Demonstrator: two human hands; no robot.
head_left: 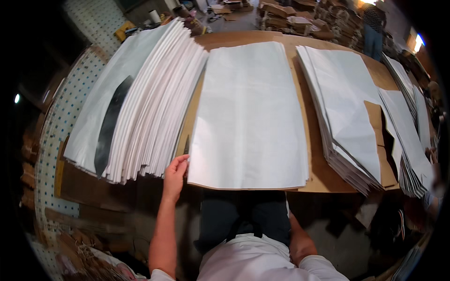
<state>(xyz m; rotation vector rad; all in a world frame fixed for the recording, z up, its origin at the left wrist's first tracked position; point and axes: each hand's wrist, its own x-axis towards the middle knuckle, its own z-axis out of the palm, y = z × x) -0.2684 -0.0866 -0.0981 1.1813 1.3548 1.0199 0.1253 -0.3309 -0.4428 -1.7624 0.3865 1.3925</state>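
Centrally on a wooden table [318, 164], a middle stack [248, 117] of large white sheets lies flat, running from near the far edge down to the near edge, where the wearer stands. The left hand [174, 174] is at the stack's left side, just above its near left corner. Its fingers are loosely curled and partly closed, the tips at the sheet edges; whether they pinch any sheet I cannot tell. A thin dark object [187, 144] lies just beyond the fingertips, too small to identify. On the other side only the right forearm [301, 241] shows, low by the thigh; its hand is hidden, so its state cannot be told.

To the left, a thick left pile [150, 103] of white layers fans out, a dark strip [111, 129] on it. Toward the table's right end sits a right stack [347, 93], less even.

The sheets look thin, smooth and floppy: probably light singly, heavy together, prone to slide and crease. A near corner, pinched between thumb and fingers, seems the best hold, with both near corners for several.
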